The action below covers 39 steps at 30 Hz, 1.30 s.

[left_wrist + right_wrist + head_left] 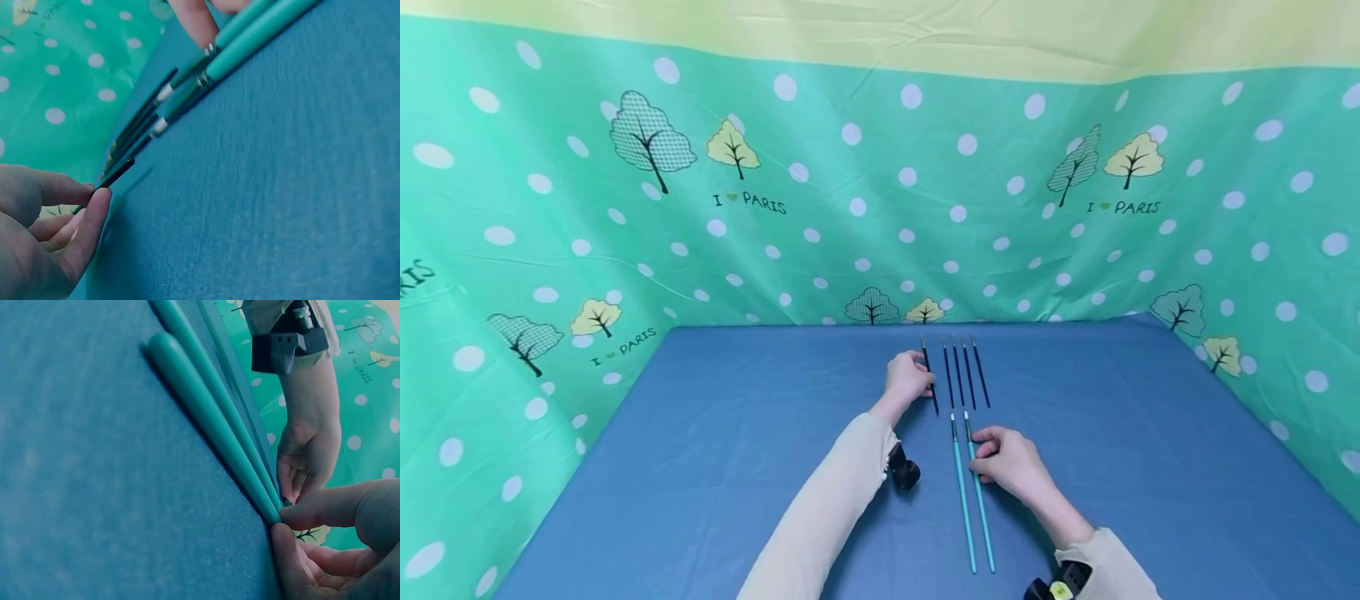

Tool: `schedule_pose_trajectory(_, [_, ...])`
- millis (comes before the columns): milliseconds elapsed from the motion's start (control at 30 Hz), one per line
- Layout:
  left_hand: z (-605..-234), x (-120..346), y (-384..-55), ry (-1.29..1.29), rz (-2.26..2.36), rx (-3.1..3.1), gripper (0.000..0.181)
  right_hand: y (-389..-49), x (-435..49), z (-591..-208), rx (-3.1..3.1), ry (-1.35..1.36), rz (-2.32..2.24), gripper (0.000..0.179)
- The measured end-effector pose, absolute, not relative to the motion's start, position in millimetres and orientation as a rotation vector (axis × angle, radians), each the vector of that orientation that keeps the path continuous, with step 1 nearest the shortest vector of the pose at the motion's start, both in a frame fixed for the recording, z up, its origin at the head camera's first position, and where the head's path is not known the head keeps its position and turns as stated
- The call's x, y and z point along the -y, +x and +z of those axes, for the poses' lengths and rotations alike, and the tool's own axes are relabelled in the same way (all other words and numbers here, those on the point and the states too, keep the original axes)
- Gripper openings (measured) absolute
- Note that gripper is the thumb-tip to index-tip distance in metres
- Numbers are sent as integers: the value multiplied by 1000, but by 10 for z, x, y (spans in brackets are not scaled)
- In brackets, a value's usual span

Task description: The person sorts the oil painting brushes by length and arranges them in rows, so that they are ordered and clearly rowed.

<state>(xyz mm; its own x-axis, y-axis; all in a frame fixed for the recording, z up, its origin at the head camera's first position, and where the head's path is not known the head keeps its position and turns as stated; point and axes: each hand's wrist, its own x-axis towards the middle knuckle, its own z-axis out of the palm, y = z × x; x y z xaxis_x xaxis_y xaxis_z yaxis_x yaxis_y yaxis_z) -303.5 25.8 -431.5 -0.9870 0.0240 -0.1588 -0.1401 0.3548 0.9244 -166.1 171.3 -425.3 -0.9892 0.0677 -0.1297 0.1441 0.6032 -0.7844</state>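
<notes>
My left hand [908,377] pinches a thin black paintbrush [115,174] between thumb and fingers, at the left of a row of several similar black brushes [958,375]. In the left wrist view its handle end is raised off the blue cloth and casts a shadow. Nearer to me lie two longer teal paintbrushes side by side, white tips pointing away. With thumb and index finger, my right hand [1011,461] pinches the right teal brush [983,517] near its ferrule. The left teal brush [963,500] lies close beside it, untouched.
A blue cloth [737,450] covers the table. Green dotted fabric [865,208] with tree prints rises behind it and along both sides. Black wrist cameras [904,468] are strapped at both sleeves.
</notes>
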Motion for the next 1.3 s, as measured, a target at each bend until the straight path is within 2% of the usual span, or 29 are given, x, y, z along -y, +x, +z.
schedule_pose_trajectory(300, [-4372,-279,-3107,-158,1737,-2475,44,-1646,-1697,-4257,-2730,191,-1338,33])
schedule_pose_trajectory(833, [-4419,-300,-3067,-3,1532,-2691,38,-1622,-1691,-4264,-2732,187,-1352,32])
schedule_pose_trajectory(1300, [-4459,-296,-3086,5,1586,-2639,43,-1629,-1698,-4249,-2729,214,-1338,32])
